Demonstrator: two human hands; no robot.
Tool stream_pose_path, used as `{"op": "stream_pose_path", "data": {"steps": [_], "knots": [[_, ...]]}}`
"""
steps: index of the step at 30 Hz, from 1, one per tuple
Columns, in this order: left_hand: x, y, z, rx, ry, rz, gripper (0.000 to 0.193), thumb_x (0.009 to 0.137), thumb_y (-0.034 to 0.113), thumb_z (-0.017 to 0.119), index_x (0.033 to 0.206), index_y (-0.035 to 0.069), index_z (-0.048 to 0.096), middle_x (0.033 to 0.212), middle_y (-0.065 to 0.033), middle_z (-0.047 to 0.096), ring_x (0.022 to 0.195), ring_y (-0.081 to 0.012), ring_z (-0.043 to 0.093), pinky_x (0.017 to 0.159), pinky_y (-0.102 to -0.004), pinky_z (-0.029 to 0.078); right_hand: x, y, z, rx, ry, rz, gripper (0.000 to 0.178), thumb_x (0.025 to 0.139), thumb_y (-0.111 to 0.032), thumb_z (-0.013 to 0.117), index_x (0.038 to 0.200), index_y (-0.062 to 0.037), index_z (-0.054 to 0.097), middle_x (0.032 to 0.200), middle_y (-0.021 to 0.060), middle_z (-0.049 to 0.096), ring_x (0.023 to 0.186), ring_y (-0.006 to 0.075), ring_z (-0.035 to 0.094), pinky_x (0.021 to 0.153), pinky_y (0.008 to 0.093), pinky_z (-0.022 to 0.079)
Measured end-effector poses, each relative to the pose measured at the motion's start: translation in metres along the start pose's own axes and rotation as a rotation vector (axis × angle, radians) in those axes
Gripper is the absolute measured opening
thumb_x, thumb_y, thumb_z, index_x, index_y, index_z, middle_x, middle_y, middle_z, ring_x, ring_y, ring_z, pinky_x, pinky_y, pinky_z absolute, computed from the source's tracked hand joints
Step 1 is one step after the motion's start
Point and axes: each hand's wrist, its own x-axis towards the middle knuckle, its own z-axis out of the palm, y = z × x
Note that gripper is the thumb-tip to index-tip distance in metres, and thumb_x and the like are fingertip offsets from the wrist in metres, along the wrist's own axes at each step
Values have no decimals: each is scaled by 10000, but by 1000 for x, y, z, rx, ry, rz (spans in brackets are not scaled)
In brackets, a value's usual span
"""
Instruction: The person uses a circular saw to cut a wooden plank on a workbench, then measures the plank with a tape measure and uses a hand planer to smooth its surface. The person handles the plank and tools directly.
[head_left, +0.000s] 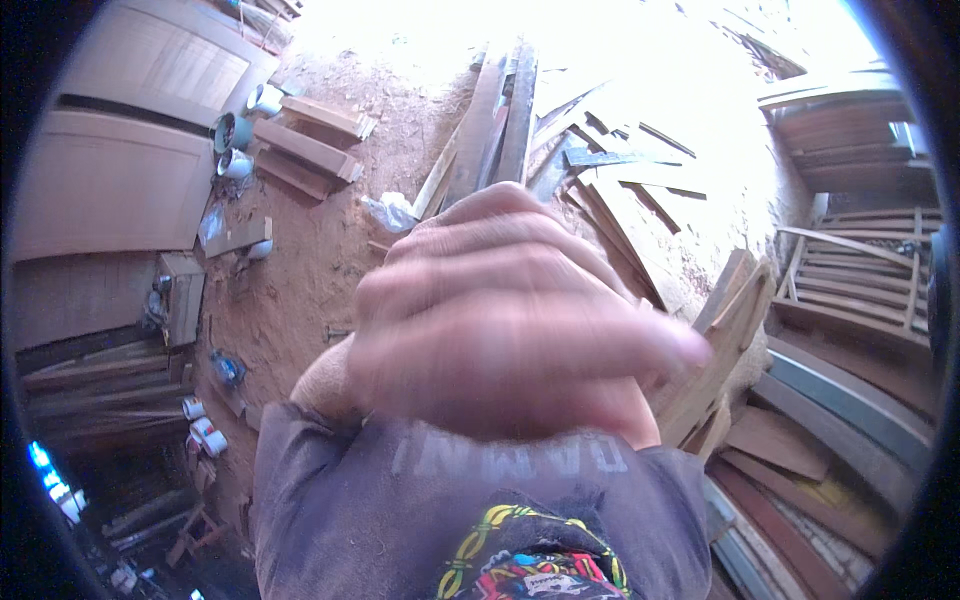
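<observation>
My left hand (500, 320), large and smeared by motion, fills the middle of the view just in front of my chest. Its fingers lie pressed together and bend across toward the right, with one fingertip reaching farthest out. Whatever is in or behind them is hidden. My right forearm (643, 412) comes up from the right sleeve and passes behind that hand. The fingers of my right hand cannot be made out. Below both arms is my dark shirt (400, 510) with pale lettering and a bright print.
Long boards (495, 110) and scattered offcuts (640, 175) lie ahead on the dusty floor (290, 290). Wooden panels (115, 185) and white tubs (235, 163) stand left. A curved wooden piece (725, 340), a slatted frame (860, 265) and stacked planks (840, 400) crowd the right.
</observation>
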Motion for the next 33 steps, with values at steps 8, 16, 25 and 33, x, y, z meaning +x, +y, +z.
{"op": "stream_pose_path", "data": {"steps": [8,16,25,33], "knots": [[61,-18,16,17,-31,165,197,1050,254,752,1057,58,735,847,-72,773,746,-190,747,700,-355,599,60,-149,-55,86,151,-66,287,1070,-286,687,1182,-36,774,989,85,809,811,156,782,656,321,596],[95,-64,-15,-55,-28,182,215,1052,285,747,1076,73,721,852,-73,772,747,-193,749,699,-359,597,85,-57,-2,18,139,-3,259,1026,-250,695,925,-44,815,759,37,762,663,130,719,586,318,561],[100,-169,-188,-84,76,39,236,1054,320,742,1097,91,706,858,-74,770,749,-197,751,697,-363,596,51,-109,103,-394,110,181,342,961,-336,766,1073,-22,841,974,135,838,881,204,775,818,364,584],[104,-290,-435,130,80,-193,240,1033,273,767,1155,76,702,871,-79,770,767,-196,754,703,-357,598,120,-419,237,234,180,124,296,1073,-301,694,1207,-43,746,1034,57,778,881,147,757,687,307,590]]}}
